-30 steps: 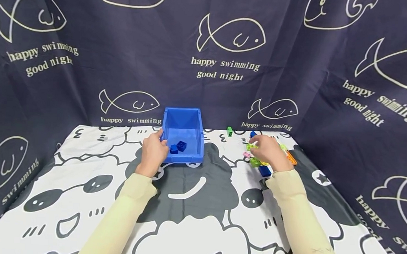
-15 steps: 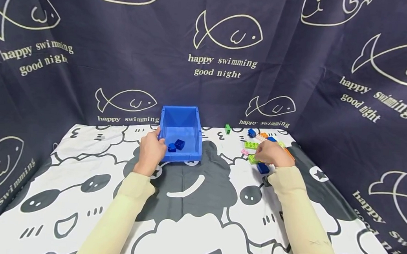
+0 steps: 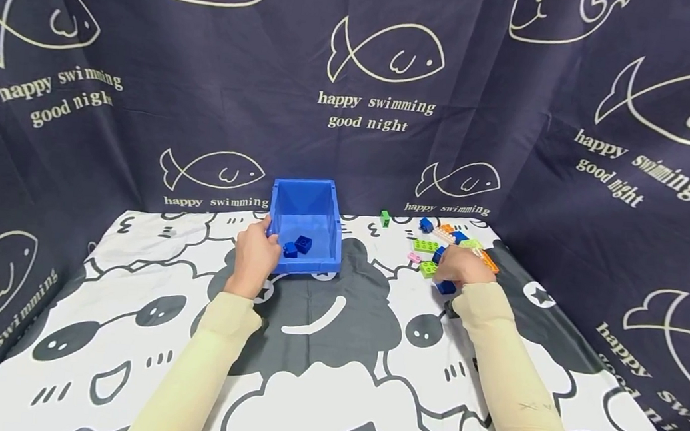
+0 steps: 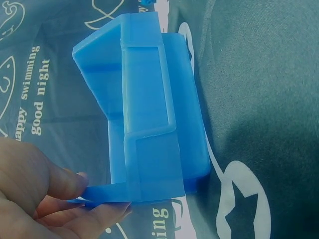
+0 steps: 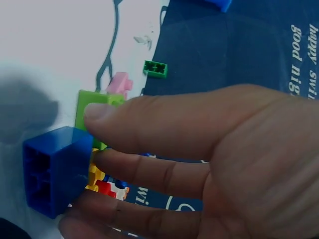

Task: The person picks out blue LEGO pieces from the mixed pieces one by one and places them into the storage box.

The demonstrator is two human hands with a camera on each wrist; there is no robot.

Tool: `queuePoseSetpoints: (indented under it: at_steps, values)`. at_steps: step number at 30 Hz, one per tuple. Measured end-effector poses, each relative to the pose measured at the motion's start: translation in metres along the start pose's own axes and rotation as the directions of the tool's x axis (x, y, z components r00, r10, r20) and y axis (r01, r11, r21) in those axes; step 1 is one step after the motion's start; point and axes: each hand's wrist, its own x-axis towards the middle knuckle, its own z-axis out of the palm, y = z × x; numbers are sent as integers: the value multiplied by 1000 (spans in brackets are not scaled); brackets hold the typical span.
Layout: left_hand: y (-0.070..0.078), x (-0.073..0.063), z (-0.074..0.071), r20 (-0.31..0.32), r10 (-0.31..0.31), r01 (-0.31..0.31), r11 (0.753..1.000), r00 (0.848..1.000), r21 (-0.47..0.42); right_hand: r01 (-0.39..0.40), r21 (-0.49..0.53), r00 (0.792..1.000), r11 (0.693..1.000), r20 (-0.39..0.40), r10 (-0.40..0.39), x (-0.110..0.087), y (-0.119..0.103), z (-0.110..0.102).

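The left hand pinches the left wall of the blue bin between thumb and fingers; the bin rests on the cloth-covered counter, two blue bricks lying inside near its front. The right hand is down among loose bricks to the bin's right, its thumb apart from its fingers; whether they grip anything, one cannot tell. At the fingertips is a hollow blue brick, and a lime brick lies partly hidden behind the thumb. A pink brick lies left of that hand, an orange brick right of it, and a green brick stands well apart, near the dark fish-print curtain
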Motion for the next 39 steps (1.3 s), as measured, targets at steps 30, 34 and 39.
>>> queuePoseSetpoints:
  at_steps: [30,34,39]
  values:
    - [1,1,0,2,-11,11,1000,1000,4,-115,-36,993,993,-6,115,8,-3,12]
    - [0,0,0,-5,-4,4,1000,1000,4,-83,-36,997,996,-1,83,7,-2,10]
    - [-1,-1,1,-10,6,-6,1000,1000,1,-59,-31,998,998,2,59,4,0,7]
